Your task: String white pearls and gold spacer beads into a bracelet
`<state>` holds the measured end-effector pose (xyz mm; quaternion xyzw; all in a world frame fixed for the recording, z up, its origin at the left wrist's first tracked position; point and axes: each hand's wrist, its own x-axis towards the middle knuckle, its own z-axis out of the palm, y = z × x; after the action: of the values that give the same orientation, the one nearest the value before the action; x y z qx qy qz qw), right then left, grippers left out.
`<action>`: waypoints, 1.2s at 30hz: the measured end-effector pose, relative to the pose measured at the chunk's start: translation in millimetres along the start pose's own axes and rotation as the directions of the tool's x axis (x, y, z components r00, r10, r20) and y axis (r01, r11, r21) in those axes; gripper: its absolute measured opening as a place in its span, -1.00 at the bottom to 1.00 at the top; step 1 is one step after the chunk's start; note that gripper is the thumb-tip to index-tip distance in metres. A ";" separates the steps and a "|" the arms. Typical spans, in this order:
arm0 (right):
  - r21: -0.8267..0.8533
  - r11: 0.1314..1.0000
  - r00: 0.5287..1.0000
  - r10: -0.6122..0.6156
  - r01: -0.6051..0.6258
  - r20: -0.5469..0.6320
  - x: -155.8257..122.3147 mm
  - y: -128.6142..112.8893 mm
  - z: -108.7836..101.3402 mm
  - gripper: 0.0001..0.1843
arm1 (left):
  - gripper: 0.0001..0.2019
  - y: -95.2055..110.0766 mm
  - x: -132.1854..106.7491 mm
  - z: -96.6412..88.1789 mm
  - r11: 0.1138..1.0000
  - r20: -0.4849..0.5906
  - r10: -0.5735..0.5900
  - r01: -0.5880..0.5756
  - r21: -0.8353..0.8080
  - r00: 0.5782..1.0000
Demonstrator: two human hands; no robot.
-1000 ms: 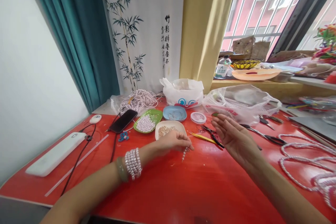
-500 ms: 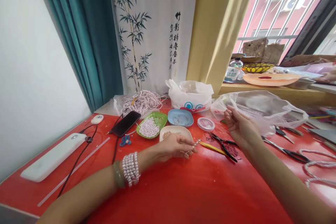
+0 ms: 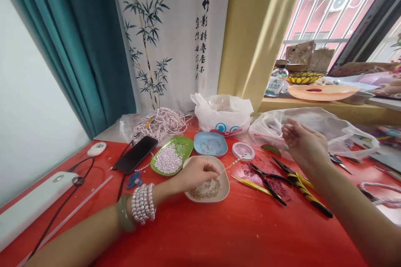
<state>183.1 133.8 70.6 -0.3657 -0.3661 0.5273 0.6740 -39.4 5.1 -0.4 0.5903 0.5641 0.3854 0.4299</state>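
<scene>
My left hand [image 3: 199, 174], with pearl bracelets and a green bangle at the wrist, reaches over a cream dish [image 3: 224, 190] of small gold-coloured beads. Its thumb and fingers are pinched together at one end of a thin beaded strand [image 3: 232, 164]. That strand slants up to the right, passing in front of a round clear spool case [image 3: 243, 151]. Raised on the right, in front of a clear plastic bag [image 3: 326, 127], my right hand [image 3: 302, 142] has its fingers curled together; what they hold, if anything, is too fine to make out.
A green dish [image 3: 169, 160] of pearl beads and a blue dish [image 3: 210, 145] stand behind. Pliers [image 3: 269, 185], yellow-handled pliers [image 3: 302, 187] and yellow tweezers [image 3: 250, 184] lie on the right. A phone [image 3: 136, 154], a pile of bead strings [image 3: 161, 123] and a white power strip [image 3: 37, 204] are leftward.
My left hand has moved left and back over the cream dish, and the beaded strand now stretches out to its right. My right hand has shifted rightward. The camera view has shifted too.
</scene>
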 end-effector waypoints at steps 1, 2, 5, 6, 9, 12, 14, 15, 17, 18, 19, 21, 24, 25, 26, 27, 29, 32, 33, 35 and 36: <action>-0.005 1.000 1.000 -0.017 0.017 0.011 1.3 1.0 0.1 -0.84 | -0.86 0.3 2.1 -0.6 1.000 0.000 0.006 -0.006 0.026 1.000; -0.011 0.999 0.999 -0.033 0.034 0.025 2.6 1.9 0.1 -0.81 | -0.85 0.8 3.9 -1.4 0.998 0.001 0.011 -0.011 0.056 1.000; -0.030 0.996 0.995 -0.079 0.081 0.069 6.5 4.5 -0.1 -0.81 | -0.82 1.5 7.7 -5.4 0.982 -0.006 0.040 -0.038 0.185 0.999; -0.038 0.995 0.993 -0.092 0.096 0.080 7.8 5.5 -0.2 -0.81 | -0.82 1.4 8.6 -7.2 0.972 -0.010 0.050 -0.046 0.229 0.999; -0.074 0.989 0.986 -0.119 0.127 0.114 10.2 9.3 -0.4 -0.80 | -0.81 -0.2 9.8 -13.0 0.957 -0.020 0.049 -0.041 0.286 0.999; -0.126 0.982 0.980 -0.119 0.140 0.162 7.6 13.9 0.3 -0.84 | -0.81 -0.9 9.5 -19.6 0.958 -0.026 0.030 -0.021 0.285 0.999; -0.165 0.974 0.973 -0.123 0.157 0.196 3.2 16.3 1.8 -0.85 | -0.81 0.9 8.9 -24.5 0.955 -0.033 0.030 -0.019 0.295 0.999; -0.186 0.968 0.969 -0.127 0.168 0.213 0.5 17.1 2.9 -0.85 | -0.81 2.6 8.7 -27.0 0.953 -0.038 0.032 -0.019 0.301 0.999; -0.232 0.953 0.960 -0.135 0.194 0.247 -5.8 17.0 5.9 -0.85 | -0.82 6.8 8.4 -32.4 0.951 -0.054 0.038 -0.019 0.309 0.998; -0.256 0.944 0.954 -0.137 0.206 0.265 -9.2 16.2 7.6 -0.84 | -0.82 9.1 8.4 -35.3 0.951 -0.067 0.045 -0.022 0.307 0.997; -0.276 0.936 0.949 -0.138 0.218 0.283 -12.9 14.8 9.3 -0.83 | -0.83 11.4 8.4 -38.6 0.952 -0.079 0.054 -0.027 0.304 0.995; -0.331 0.908 0.936 -0.148 0.257 0.320 -20.9 10.9 12.5 -0.81 | -0.84 15.4 8.5 -46.6 0.951 -0.102 0.082 -0.047 0.305 0.991; -0.467 0.809 0.903 -0.174 0.358 0.392 -33.7 5.8 16.3 -0.77 | -0.84 19.6 8.5 -63.7 0.925 -0.152 0.146 -0.081 0.370 0.978; -0.500 0.775 0.891 -0.173 0.386 0.419 -37.8 5.2 17.3 -0.76 | -0.84 20.3 8.5 -70.7 0.911 -0.173 0.168 -0.085 0.405 0.970; -0.518 0.752 0.879 -0.169 0.407 0.446 -41.8 5.6 18.4 -0.75 | -0.84 20.3 8.6 -78.1 0.895 -0.195 0.183 -0.082 0.439 0.964; -0.523 0.743 0.869 -0.159 0.418 0.469 -45.7 6.8 19.5 -0.75 | -0.84 19.8 8.7 -85.7 0.881 -0.207 0.186 -0.070 0.467 0.961; -0.509 0.757 0.848 -0.113 0.411 0.517 -53.1 11.6 21.8 -0.73 | -0.84 16.9 9.1 -99.8 0.858 -0.195 0.157 -0.036 0.512 0.968; -0.478 0.815 0.817 0.010 0.328 0.576 -63.5 21.7 25.4 -0.70 | -0.84 9.0 10.8 -114.1 0.816 -0.146 0.114 -0.009 0.578 0.983; -0.469 0.834 0.810 0.045 0.291 0.584 -66.7 25.1 26.5 -0.71 | -0.84 6.0 11.6 -116.4 0.806 -0.134 0.110 -0.009 0.592 0.985; -0.460 0.858 0.810 0.093 0.230 0.579 -72.1 31.1 28.2 -0.73 | -0.85 -0.1 13.6 -117.4 0.800 -0.111 0.101 -0.015 0.599 0.989; -0.458 0.866 0.815 0.111 0.202 0.569 -74.2 33.9 28.7 -0.73 | -0.85 -3.1 14.8 -116.7 0.804 -0.093 0.092 -0.019 0.594 0.991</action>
<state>129.8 70.2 46.2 -0.3400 -0.6852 0.4834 0.4257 -149.1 28.3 35.1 0.6875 0.6626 0.2368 0.1795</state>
